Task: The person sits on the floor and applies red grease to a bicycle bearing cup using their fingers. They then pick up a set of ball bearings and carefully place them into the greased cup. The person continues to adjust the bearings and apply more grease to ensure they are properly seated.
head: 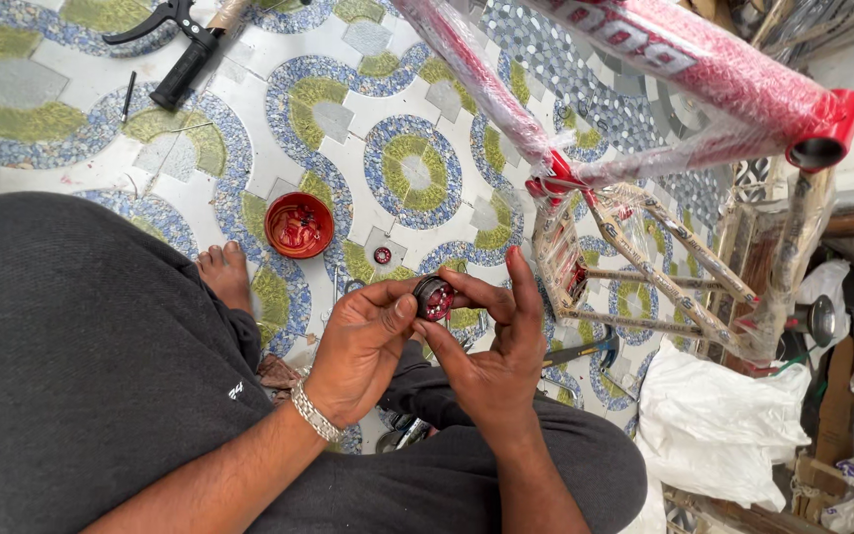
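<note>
red grease coats a small round bearing ring (434,297), dark at the rim w/ red inside, held up at chest height over the lap, mid-frame. both hands are on it. left hand (363,346) pinches it from the left, thumb (402,307) on the near edge, fingers curled round the back. right hand (496,351) meets it from the right, index finger (471,294) laid along the ring's side, other fingers raised & loosely fanned toward the bike frame.

looks like the greasing/inspecting stage of the part, not fitting yet; next move prob. needs a steady 2-finger grip & slow turning so the slick ring doesn't slip.

pose: both forearms come up from the near edge, wrists bent inward, palms half facing each other. metal bracelet (314,413) on the left wrist.

outward: red grease tub (298,224) sits on the patterned mosaic floor (412,168) to the left & farther off, a small red part (382,255) between tub & hands. bare foot (223,274) near the tub. red wrapped bike frame (704,69) stands far right, handlebar grip (186,71) far left.
</note>
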The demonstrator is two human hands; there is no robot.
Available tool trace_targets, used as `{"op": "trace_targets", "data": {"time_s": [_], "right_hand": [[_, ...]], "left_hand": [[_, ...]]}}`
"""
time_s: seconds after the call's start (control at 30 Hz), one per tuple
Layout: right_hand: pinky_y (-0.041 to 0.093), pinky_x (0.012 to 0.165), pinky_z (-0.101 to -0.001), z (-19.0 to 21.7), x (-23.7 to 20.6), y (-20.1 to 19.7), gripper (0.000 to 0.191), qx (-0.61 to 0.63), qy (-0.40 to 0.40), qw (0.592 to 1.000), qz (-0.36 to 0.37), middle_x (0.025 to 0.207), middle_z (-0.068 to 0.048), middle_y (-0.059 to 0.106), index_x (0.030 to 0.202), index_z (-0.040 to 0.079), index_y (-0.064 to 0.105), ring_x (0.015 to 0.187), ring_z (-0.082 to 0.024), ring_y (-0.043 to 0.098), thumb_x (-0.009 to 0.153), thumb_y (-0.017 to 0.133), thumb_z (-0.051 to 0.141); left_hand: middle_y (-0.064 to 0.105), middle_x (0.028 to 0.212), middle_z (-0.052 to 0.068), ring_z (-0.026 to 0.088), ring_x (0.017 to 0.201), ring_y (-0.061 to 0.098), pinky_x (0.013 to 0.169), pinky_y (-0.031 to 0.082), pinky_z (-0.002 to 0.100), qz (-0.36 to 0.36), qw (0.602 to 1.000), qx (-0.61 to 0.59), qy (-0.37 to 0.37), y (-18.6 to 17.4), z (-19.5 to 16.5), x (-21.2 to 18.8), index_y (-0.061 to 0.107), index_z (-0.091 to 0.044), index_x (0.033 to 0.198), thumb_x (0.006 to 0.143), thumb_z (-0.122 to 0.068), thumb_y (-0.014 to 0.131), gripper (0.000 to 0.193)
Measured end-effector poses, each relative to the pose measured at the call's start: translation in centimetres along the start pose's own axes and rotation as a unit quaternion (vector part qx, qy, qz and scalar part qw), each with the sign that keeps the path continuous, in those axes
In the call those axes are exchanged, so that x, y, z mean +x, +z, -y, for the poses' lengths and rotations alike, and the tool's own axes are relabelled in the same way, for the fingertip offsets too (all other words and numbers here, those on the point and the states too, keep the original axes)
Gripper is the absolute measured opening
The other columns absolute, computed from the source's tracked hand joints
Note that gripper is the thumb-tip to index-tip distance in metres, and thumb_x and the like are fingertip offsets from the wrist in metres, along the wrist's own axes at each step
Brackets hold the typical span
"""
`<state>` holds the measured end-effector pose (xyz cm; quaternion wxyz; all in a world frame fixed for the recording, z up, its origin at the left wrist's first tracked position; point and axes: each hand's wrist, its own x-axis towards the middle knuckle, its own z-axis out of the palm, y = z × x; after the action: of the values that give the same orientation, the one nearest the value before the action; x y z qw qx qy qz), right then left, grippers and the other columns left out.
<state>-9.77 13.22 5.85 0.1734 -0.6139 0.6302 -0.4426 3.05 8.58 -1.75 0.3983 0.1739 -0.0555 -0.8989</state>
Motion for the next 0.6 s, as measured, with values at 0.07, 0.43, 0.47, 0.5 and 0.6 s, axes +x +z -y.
{"op": "trace_targets", "data": {"time_s": [0.07, 0.43, 0.47, 0.5, 0.6], "right_hand": [[0.058, 0.100, -0.0321, -0.1, 0.1, 0.1, 0.101, 0.002, -0.010, 1.000, 0.000, 0.129, -0.016, 0.073, 0.162, 0.010, 0.027, 0.105, -0.018, 0.073, 0.083, 0.089, 0.002], [0.054, 0.105, -0.0411, 0.9, 2.9, -4.6, 0.054, -0.260, -0.161, 0.935, 0.178, 0.149, -0.015, 0.047, 0.132, 0.022, 0.068, 0.131, -0.031, 0.056, 0.083, 0.077, 0.003], [0.054, 0.106, -0.0424, 1.1, 3.3, -4.8, 0.055, -0.265, -0.171, 0.929, 0.194, 0.149, -0.016, 0.047, 0.133, 0.024, 0.068, 0.134, -0.032, 0.055, 0.083, 0.075, 0.002], [0.053, 0.105, -0.0439, 1.2, 3.6, -4.9, 0.056, -0.279, -0.175, 0.922, 0.202, 0.148, -0.016, 0.047, 0.132, 0.024, 0.068, 0.132, -0.033, 0.055, 0.081, 0.076, 0.003], [0.051, 0.102, -0.0471, 1.5, 4.1, -5.1, 0.058, -0.320, -0.183, 0.904, 0.217, 0.146, -0.016, 0.050, 0.131, 0.024, 0.069, 0.128, -0.033, 0.057, 0.077, 0.076, 0.005]], "left_hand": [[0.076, 0.102, 0.008, 0.013, 0.091, 0.067, 0.086, 0.053, 0.029, 0.019, 1.000, -0.014, -0.001, -0.4, -0.1, 0.3, 0.071, 0.002, 0.115, 0.095, -0.018, 0.074, 0.029], [0.075, 0.116, 0.014, 0.019, 0.107, 0.070, 0.095, 0.055, 0.038, 0.053, 0.998, -0.034, 0.000, 0.2, -1.5, 0.9, 0.069, -0.002, 0.104, 0.096, -0.021, 0.073, 0.022], [0.075, 0.116, 0.015, 0.021, 0.108, 0.071, 0.096, 0.056, 0.040, 0.051, 0.998, -0.031, -0.001, 0.2, -1.6, 0.9, 0.069, -0.003, 0.103, 0.095, -0.021, 0.074, 0.020], [0.074, 0.116, 0.016, 0.022, 0.109, 0.071, 0.096, 0.057, 0.042, 0.049, 0.998, -0.027, -0.003, 0.3, -1.7, 0.9, 0.069, -0.003, 0.101, 0.094, -0.020, 0.074, 0.019], [0.074, 0.120, 0.020, 0.024, 0.114, 0.071, 0.102, 0.057, 0.041, 0.070, 0.997, 0.002, 0.028, 0.4, -2.0, 0.9, 0.068, -0.001, 0.101, 0.095, -0.019, 0.075, 0.020]]}}
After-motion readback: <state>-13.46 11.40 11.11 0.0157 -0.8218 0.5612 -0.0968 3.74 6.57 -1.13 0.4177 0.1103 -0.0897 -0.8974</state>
